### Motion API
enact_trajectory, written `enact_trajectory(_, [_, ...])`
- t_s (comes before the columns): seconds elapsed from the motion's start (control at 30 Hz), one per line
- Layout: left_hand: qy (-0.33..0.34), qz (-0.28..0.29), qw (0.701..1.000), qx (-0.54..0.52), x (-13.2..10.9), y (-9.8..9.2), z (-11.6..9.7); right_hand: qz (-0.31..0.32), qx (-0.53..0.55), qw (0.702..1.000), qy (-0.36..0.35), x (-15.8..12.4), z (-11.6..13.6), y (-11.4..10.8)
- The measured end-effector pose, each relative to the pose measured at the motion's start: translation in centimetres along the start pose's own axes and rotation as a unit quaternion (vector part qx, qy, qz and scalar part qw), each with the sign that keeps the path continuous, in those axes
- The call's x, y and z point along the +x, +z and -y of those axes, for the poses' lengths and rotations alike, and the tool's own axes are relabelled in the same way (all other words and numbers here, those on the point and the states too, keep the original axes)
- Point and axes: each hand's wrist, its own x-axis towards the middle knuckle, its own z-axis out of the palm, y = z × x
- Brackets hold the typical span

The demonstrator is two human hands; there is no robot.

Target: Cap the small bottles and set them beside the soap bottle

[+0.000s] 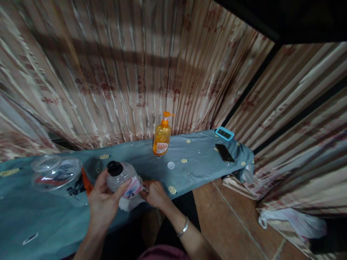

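Both hands meet at 1 clear plastic bottle (123, 178). Left hand (104, 200) is wrapped around its rounded body; right hand (154, 193) pinches at its base, on the white crumpled wrap (129, 203) beneath. Bottle tilts over the table edge; black cap (115, 168), red-white label. Left of the grip: clear jar (55, 173). Beyond: orange pump bottle (162, 136), on blue cloth (195, 151).

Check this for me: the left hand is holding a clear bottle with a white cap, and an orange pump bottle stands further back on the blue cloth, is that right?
Not quite. The head view shows the clear bottle in the left hand has a black cap, not white. The rest stands: the orange pump bottle stands further back on the blue cloth.
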Motion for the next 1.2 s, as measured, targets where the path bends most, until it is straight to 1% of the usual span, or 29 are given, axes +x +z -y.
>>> enact_trajectory(0.07, [0.003, -0.004, 1.0, 0.003, 0.1, 0.0, 0.0, -0.038, 0.054, 0.998, 0.013, -0.9, -0.4, -0.6])
enact_trajectory(0.13, [-0.003, 0.004, 1.0, 0.003, 0.2, 0.2, 0.2, -0.078, 0.131, 0.988, 0.031, -1.6, -0.9, -1.7])
enact_trajectory(0.23, [-0.014, 0.032, 0.999, 0.01, 0.2, 1.0, 1.2, -0.105, 0.237, 0.965, 0.046, -1.9, -0.9, -3.9])
enact_trajectory(0.3, [-0.008, 0.047, 0.999, 0.012, 0.2, 1.8, 2.1, -0.114, 0.302, 0.946, 0.039, -1.6, 0.2, -5.3])
enact_trajectory(0.4, [0.007, 0.071, 0.997, 0.02, -0.2, 3.2, 3.3, -0.128, 0.392, 0.911, -0.009, -0.9, 3.4, -6.4])
enact_trajectory(0.43, [0.012, 0.084, 0.996, 0.027, -0.3, 3.5, 3.5, -0.133, 0.397, 0.907, -0.036, -0.7, 4.6, -6.3])
enact_trajectory(0.47, [0.02, 0.102, 0.994, 0.037, -0.5, 3.8, 3.7, -0.142, 0.38, 0.912, -0.062, -0.4, 5.6, -6.1])
enact_trajectory(0.53, [0.046, 0.138, 0.987, 0.064, -0.8, 3.8, 3.9, -0.171, 0.305, 0.932, -0.099, 0.2, 7.2, -5.2])
enact_trajectory(0.6, [0.083, 0.17, 0.978, 0.088, -1.0, 3.4, 4.0, -0.202, 0.248, 0.942, -0.105, 0.7, 7.5, -4.0])
enact_trajectory(0.63, [0.099, 0.183, 0.973, 0.097, -1.1, 3.1, 4.0, -0.212, 0.243, 0.941, -0.099, 0.9, 7.2, -3.3])
enact_trajectory(0.7, [0.117, 0.204, 0.966, 0.11, -1.1, 2.6, 4.1, -0.218, 0.277, 0.933, -0.07, 1.2, 5.8, -2.0])
enact_trajectory(0.73, [0.118, 0.211, 0.964, 0.114, -1.1, 2.4, 4.2, -0.216, 0.304, 0.927, -0.045, 1.2, 4.8, -1.3])
enact_trajectory(0.8, [0.113, 0.214, 0.963, 0.119, -1.0, 2.2, 4.4, -0.212, 0.348, 0.913, 0.022, 1.1, 2.8, 0.0])
enact_trajectory(0.87, [0.108, 0.211, 0.963, 0.124, -1.0, 2.2, 4.5, -0.207, 0.369, 0.901, 0.095, 0.8, 1.3, 1.0])
enact_trajectory(0.93, [0.105, 0.204, 0.964, 0.135, -1.2, 2.3, 4.6, -0.207, 0.377, 0.891, 0.143, 0.2, 1.1, 1.2])
enact_trajectory(0.97, [0.106, 0.197, 0.964, 0.142, -1.5, 2.4, 4.6, -0.212, 0.379, 0.889, 0.148, -0.1, 1.7, 1.0])
enact_trajectory(1.03, [0.116, 0.178, 0.966, 0.15, -2.5, 2.5, 4.7, -0.226, 0.378, 0.891, 0.113, -0.7, 3.6, 0.2])
enact_trajectory(1.13, [0.129, 0.17, 0.966, 0.143, -4.6, 2.5, 4.8, -0.225, 0.361, 0.904, 0.024, -1.2, 6.4, -1.2])
enact_trajectory(1.2, [0.111, 0.172, 0.969, 0.135, -5.6, 2.3, 4.8, -0.212, 0.356, 0.91, 0.011, -1.1, 6.7, -1.1])
